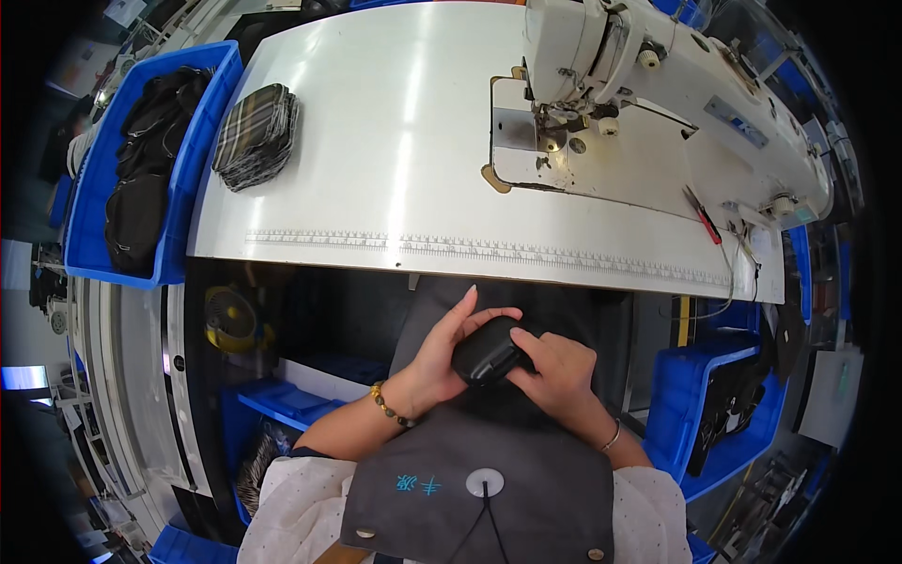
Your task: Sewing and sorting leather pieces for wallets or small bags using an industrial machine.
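Observation:
A small, glossy black object with rounded edges, like a little hard case (484, 353), is held above my lap, just below the table's front edge. My left hand (440, 350) supports it from the left, palm against its side, with one finger stretched upward and others behind it. From the right my right hand (561, 372) grips it, the thumb near its upper right edge and the fingers curled. What lies under the right fingers is hidden. Below the hands, a dark grey apron (554, 479) covers my front.
A white sewing table (357, 141) with a printed ruler along its front edge carries a sewing machine (583, 75), a stack of plaid fabric pieces (256, 136) and red-handled snips (703, 218). Blue bins with dark items stand at left (80, 211) and right (669, 404).

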### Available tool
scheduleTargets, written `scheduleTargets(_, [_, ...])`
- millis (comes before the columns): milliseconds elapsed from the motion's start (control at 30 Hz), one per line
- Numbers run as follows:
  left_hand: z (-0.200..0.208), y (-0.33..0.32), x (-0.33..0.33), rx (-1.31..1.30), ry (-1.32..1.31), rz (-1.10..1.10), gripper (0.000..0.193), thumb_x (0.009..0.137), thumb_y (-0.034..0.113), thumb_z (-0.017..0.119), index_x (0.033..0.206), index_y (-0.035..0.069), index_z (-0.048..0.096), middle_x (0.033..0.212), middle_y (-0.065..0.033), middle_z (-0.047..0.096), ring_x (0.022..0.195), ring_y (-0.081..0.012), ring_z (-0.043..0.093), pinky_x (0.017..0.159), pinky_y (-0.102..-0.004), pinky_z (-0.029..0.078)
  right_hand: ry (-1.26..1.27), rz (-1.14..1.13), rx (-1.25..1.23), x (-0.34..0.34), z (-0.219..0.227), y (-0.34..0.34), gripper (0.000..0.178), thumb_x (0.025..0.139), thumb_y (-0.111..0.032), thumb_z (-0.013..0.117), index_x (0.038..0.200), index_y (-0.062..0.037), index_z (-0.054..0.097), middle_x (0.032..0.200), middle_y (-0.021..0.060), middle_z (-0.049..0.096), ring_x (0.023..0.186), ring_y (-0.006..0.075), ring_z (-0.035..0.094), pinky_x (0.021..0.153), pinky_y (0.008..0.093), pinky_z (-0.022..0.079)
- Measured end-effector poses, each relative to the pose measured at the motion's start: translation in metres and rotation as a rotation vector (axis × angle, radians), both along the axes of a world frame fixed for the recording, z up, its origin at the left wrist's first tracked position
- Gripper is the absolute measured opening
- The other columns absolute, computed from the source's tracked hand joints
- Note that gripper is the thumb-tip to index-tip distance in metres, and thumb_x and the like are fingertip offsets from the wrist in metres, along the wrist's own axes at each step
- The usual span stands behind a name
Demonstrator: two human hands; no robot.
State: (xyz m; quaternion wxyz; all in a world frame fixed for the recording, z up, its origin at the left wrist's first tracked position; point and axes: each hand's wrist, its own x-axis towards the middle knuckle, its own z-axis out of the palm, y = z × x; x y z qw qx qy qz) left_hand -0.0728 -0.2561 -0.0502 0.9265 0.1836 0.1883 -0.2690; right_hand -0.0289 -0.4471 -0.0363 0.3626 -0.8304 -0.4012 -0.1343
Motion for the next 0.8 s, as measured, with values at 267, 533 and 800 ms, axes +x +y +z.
scheduleTargets(267, [-0.006, -0.008, -0.005, 0.099, -0.233, 0.117, 0.052, 0.106, 0.039, 0.047, 0.144, 0.003, 0.044, 0.125, -0.0100, 0.061, 0.115, -0.0201, 0.061, 0.101, -0.0353, 0.050, 0.935, 0.132, 0.217, 0.002, 0.013, 0.002, 0.080, 0.077, -0.017, 0.085, 0.146, -0.0056, 0.046, 0.067, -0.0028, 0.053, 0.058, 0.0040, 0.045, 0.055, 0.0205, 0.037])
scheduleTargets(533, [-0.002, -0.020, -0.014, 0.204, -0.217, 0.133, 0.064, 0.107, 0.054, 0.027, 0.146, 0.006, 0.043, 0.135, -0.0100, 0.056, 0.120, -0.0221, 0.058, 0.107, -0.0379, 0.044, 1.025, 0.186, 0.219, -0.001, 0.013, 0.004, 0.076, 0.084, -0.015, 0.079, 0.150, -0.0040, 0.042, 0.064, -0.0014, 0.053, 0.057, 0.0041, 0.047, 0.055, 0.0205, 0.037])
scheduleTargets(800, [-0.009, -0.004, -0.010, -0.117, 0.004, -0.016, 0.062, 0.103, 0.058, 0.034, 0.124, 0.006, 0.061, 0.113, -0.0126, 0.066, 0.092, -0.0230, 0.069, 0.067, -0.0390, 0.061, 0.562, 0.133, -0.206, 0.017, 0.029, -0.006, 0.064, 0.076, -0.043, 0.081, 0.127, -0.0076, 0.064, 0.068, 0.0033, 0.059, 0.058, 0.0164, 0.060, 0.053, 0.0296, 0.046])
